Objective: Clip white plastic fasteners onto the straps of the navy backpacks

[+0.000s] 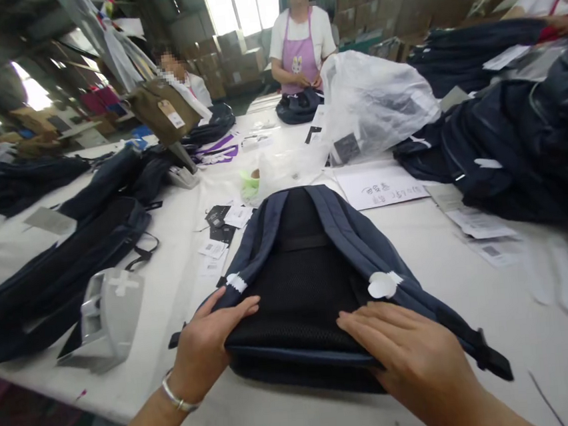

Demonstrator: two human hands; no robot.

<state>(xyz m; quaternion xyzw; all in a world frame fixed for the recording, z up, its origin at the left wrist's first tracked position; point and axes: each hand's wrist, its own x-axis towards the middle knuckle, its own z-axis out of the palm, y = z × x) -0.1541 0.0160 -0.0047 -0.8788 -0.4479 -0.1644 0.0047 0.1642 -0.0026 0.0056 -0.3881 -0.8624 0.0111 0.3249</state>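
Note:
A navy backpack (314, 264) lies on the white table (472, 288) with its black mesh back panel up and both shoulder straps showing. My left hand (209, 344) grips its near left corner, thumb on top and fingers curled under the edge. On the near right edge rests my right hand (411, 355), fingers laid flat over the mesh and edge. White paper wraps (384, 285) sit on the straps just beyond my hands.
A grey tool (106, 320) lies left of the backpack. Dark bags are piled at left (63, 268) and right (522, 136). Tags and papers (379, 187) and a clear plastic bag (373, 100) lie beyond. A person in a purple apron (301, 50) works at the far end.

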